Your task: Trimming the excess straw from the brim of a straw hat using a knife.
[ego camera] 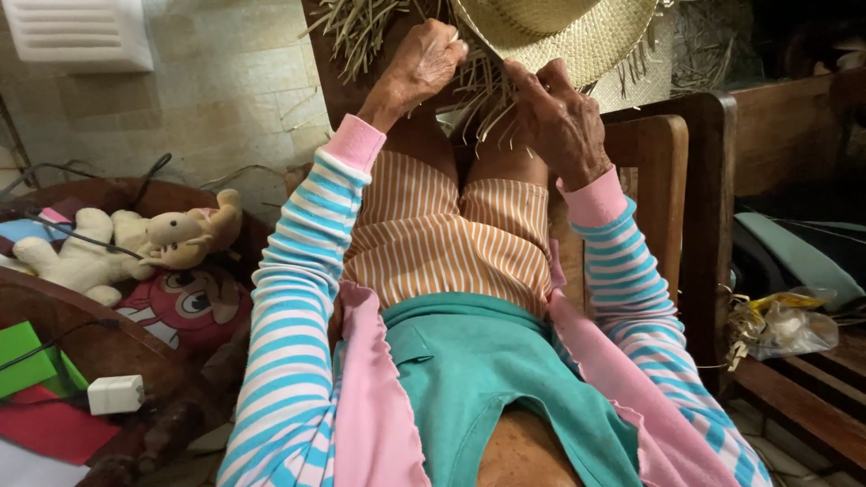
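On a wooden chair, both hands' fingers pinch loose strands of a woven straw hat.

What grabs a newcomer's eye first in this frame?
Top centre, both hands work loose straw strands at the edge of a half-woven straw hat: the left hand grips strands, the right hand pinches them beside it. Below, the pink-cuffed blue striped sleeves frame the lap. At left, a cream plush toy lies on a wooden chair.
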